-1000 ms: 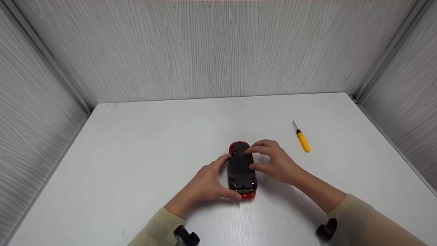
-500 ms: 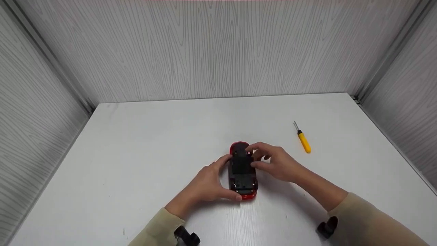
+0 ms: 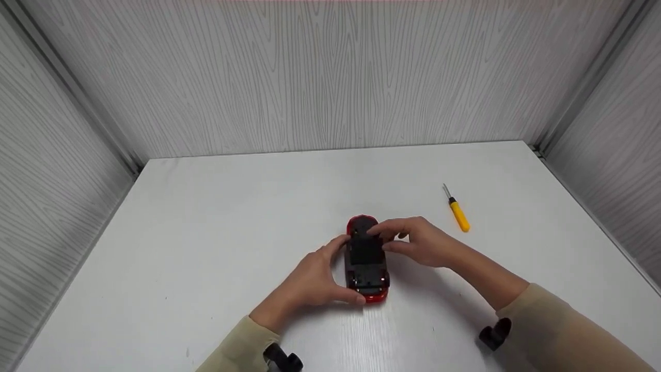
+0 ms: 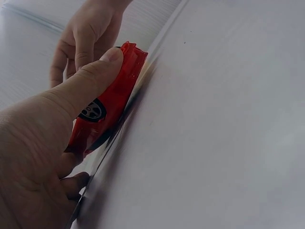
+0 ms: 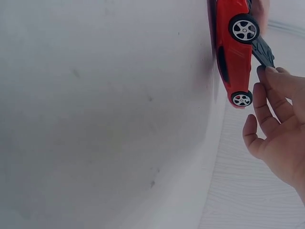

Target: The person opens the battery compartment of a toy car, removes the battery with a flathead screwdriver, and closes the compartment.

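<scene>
The left hand [image 3: 310, 281] grips the near side of a small red plastic toy car [image 3: 366, 258] lying upside down, black underside up, near the middle of the white table [image 3: 206, 232]. The right hand [image 3: 421, 243] pinches a dark panel at the car's far end; a second ago its fingers were spread over the chassis, and now they have drawn together and lifted, so the panel seems to be coming loose. A yellow-handled screwdriver [image 3: 456, 212] lies unmoved towards the table's far right corner.
</scene>
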{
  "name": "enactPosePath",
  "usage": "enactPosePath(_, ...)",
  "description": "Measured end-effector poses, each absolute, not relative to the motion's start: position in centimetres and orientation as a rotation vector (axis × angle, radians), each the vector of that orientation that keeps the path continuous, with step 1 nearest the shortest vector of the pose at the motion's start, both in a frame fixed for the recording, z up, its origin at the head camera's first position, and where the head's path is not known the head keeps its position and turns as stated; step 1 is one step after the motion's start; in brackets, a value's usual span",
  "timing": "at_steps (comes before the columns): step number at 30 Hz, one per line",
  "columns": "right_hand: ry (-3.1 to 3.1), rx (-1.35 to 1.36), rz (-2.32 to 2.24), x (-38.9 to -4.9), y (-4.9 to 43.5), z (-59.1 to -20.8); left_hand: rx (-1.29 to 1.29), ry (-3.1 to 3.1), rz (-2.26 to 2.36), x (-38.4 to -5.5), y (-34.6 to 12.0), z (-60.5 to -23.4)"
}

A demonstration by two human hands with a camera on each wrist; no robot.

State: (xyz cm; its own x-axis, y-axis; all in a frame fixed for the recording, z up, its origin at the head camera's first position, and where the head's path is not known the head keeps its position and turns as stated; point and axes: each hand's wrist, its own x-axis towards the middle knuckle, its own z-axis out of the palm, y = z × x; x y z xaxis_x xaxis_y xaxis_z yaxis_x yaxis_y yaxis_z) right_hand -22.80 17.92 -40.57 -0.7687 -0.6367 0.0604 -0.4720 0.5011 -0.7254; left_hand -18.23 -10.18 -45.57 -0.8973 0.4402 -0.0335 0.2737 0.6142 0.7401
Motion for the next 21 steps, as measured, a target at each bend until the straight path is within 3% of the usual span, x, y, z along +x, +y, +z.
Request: enactPosePath(21, 2.433, -0.823, -1.370, -23.8, 18.8, -39.5, 0.570, 2.624, 1.156, -18.1, -10.1, -45.3)
